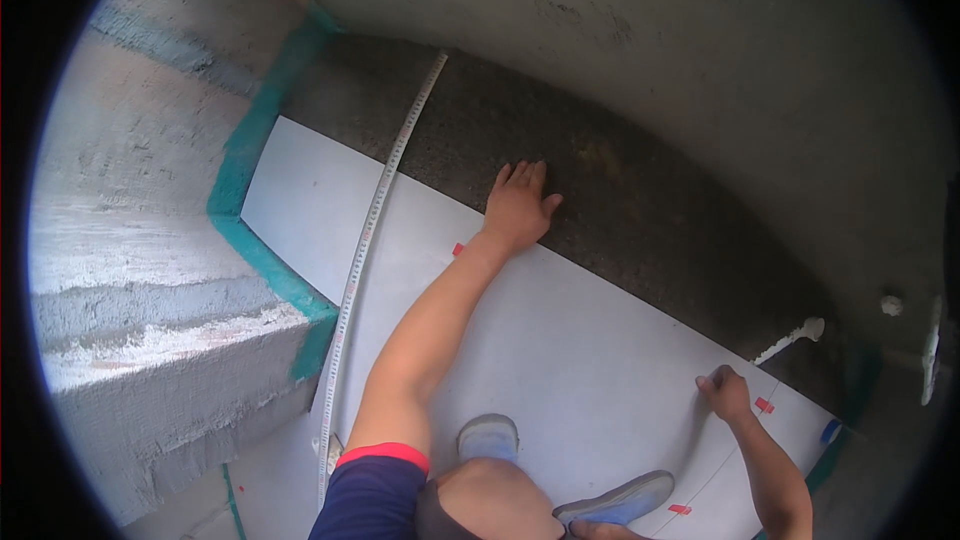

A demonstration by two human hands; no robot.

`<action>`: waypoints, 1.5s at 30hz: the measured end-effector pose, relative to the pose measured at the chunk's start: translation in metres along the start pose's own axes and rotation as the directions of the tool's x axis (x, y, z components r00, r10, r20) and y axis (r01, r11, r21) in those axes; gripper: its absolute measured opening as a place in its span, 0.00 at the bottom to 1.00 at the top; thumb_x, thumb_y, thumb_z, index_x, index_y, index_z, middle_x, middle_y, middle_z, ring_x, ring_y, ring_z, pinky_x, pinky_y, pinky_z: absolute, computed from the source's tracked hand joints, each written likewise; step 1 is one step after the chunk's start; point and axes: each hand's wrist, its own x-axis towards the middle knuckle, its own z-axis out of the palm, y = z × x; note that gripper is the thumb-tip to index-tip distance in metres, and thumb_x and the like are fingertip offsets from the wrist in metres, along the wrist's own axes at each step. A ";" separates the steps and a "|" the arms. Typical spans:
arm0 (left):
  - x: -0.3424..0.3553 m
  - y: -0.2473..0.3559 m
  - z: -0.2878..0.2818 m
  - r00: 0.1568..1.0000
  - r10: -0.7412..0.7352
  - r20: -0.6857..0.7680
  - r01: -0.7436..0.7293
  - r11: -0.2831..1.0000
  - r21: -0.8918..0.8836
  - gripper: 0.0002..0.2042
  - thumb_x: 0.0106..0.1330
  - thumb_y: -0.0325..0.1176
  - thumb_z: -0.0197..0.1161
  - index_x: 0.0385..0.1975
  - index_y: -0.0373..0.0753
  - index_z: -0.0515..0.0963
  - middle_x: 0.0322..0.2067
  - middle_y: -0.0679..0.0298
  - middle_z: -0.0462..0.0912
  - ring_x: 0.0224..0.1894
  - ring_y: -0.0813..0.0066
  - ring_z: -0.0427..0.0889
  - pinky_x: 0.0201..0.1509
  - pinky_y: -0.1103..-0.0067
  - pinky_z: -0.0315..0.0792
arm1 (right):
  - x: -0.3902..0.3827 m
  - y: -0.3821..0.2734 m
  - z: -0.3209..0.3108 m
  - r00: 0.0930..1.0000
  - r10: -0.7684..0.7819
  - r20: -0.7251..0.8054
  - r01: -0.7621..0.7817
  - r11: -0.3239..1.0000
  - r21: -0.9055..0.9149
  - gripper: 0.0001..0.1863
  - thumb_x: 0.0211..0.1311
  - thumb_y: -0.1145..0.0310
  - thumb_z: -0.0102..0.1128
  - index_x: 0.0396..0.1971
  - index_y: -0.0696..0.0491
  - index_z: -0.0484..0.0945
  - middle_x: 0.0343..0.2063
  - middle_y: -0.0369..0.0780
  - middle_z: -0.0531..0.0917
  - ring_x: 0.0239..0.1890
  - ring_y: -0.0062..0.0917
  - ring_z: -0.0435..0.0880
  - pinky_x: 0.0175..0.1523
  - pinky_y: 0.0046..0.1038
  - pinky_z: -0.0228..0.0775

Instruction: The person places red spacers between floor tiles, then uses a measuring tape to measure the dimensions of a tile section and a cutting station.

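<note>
My left hand [518, 205] lies flat with fingers spread, on the far edge of a large pale grey floor tile [560, 350] where it meets dark rough mortar [600, 190]. My right hand [726, 392] rests on the same tile's far edge further right, fingers curled, next to a small red tile spacer [764, 405]; whether it pinches something I cannot tell. Another red spacer [458, 249] sits by my left wrist. A steel tape measure blade [372, 230] lies stretched across the tile and mortar.
A green-painted band [250, 210] lines the base of the rough concrete step [150, 340] on the left. A grey wall [700, 60] curves behind. My shoes [610, 500] stand on the tile. A white pipe stub [795, 338] and a third red spacer [679, 509] lie at right.
</note>
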 end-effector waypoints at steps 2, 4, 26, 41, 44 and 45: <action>-0.001 0.002 -0.010 0.999 0.006 0.031 -0.007 1.000 0.020 0.26 0.65 0.41 0.53 0.58 0.31 0.64 0.57 0.50 0.70 0.64 0.58 0.62 0.69 0.65 0.50 | -0.001 -0.003 0.000 0.999 0.038 -0.018 -0.038 0.999 -0.013 0.22 0.52 0.52 0.64 0.28 0.59 0.74 0.24 0.49 0.81 0.30 0.44 0.81 0.37 0.38 0.73; -0.009 0.010 -0.023 0.993 0.117 -0.027 -0.116 0.992 0.048 0.24 0.62 0.36 0.57 0.56 0.32 0.66 0.55 0.51 0.71 0.63 0.58 0.63 0.69 0.65 0.51 | 0.000 -0.002 0.001 0.999 0.052 -0.011 -0.052 0.999 0.007 0.22 0.52 0.53 0.64 0.28 0.59 0.74 0.24 0.49 0.81 0.30 0.44 0.81 0.37 0.39 0.73; -0.033 -0.202 -0.247 0.509 -0.829 -0.232 0.809 0.368 0.458 0.13 0.63 0.31 0.49 0.40 0.39 0.79 0.43 0.51 0.81 0.47 0.56 0.81 0.47 0.65 0.75 | 0.034 -0.220 0.014 0.741 -0.657 -0.136 0.654 0.753 -0.073 0.20 0.50 0.61 0.66 0.40 0.57 0.73 0.42 0.48 0.74 0.44 0.44 0.75 0.46 0.40 0.70; -0.035 -0.353 -0.248 0.587 -0.737 -0.335 0.777 0.398 0.487 0.13 0.65 0.39 0.47 0.37 0.41 0.77 0.36 0.50 0.82 0.40 0.51 0.81 0.43 0.61 0.73 | 0.074 -0.430 0.091 0.489 -0.828 -0.275 0.839 0.532 -0.112 0.33 0.49 0.51 0.66 0.53 0.52 0.70 0.58 0.42 0.68 0.64 0.35 0.62 0.66 0.49 0.50; -0.046 -0.373 -0.241 0.592 -0.717 -0.368 0.785 0.410 0.465 0.14 0.67 0.42 0.46 0.35 0.41 0.76 0.32 0.50 0.82 0.37 0.49 0.81 0.41 0.59 0.73 | 0.076 -0.432 0.094 0.493 -0.824 -0.278 0.829 0.542 -0.138 0.33 0.49 0.50 0.66 0.53 0.51 0.70 0.58 0.42 0.68 0.64 0.35 0.61 0.66 0.51 0.50; -0.049 -0.380 -0.238 0.587 -0.723 -0.364 0.788 0.406 0.464 0.14 0.67 0.42 0.46 0.35 0.41 0.76 0.32 0.50 0.82 0.37 0.49 0.81 0.41 0.59 0.73 | 0.076 -0.432 0.095 0.493 -0.822 -0.284 0.826 0.545 -0.145 0.33 0.49 0.50 0.66 0.53 0.51 0.70 0.58 0.42 0.68 0.64 0.36 0.61 0.65 0.52 0.50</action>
